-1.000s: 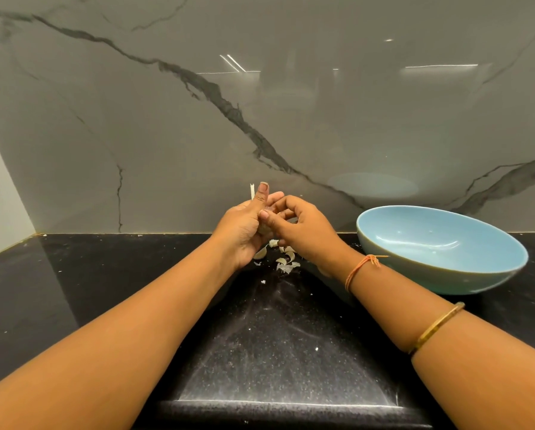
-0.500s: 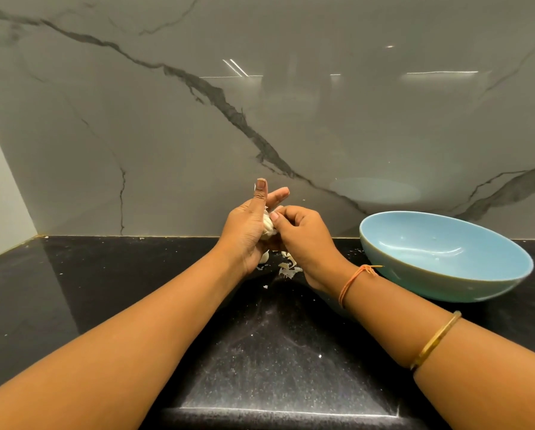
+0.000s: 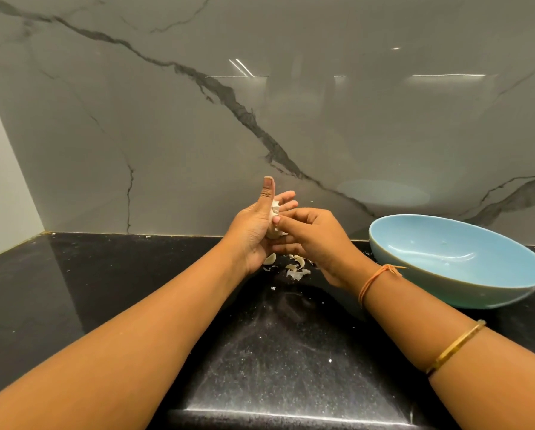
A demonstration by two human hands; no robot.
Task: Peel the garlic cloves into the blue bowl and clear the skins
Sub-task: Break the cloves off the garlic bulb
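My left hand (image 3: pixel 253 231) holds a white garlic bulb (image 3: pixel 274 223) above the black counter, thumb pointing up. My right hand (image 3: pixel 312 240) is pressed against it from the right, thumb and fingertips pinching at the garlic's skin. Most of the garlic is hidden between the two hands. Under the hands lie loose garlic skins (image 3: pixel 295 270) and a pale clove-shaped piece (image 3: pixel 269 259) on the counter. The blue bowl (image 3: pixel 458 262) stands to the right of my right wrist; nothing shows inside it.
The black speckled counter (image 3: pixel 104 290) runs back to a grey marble wall (image 3: pixel 197 135). Small white flecks are scattered on the counter. A white side wall (image 3: pixel 2 187) closes the left end. The counter's front edge (image 3: pixel 291 414) is near me.
Both hands have risen slightly with the garlic. The thin strip of skin seen above my left thumb a second ago is gone, and my right thumb now presses at the bulb.
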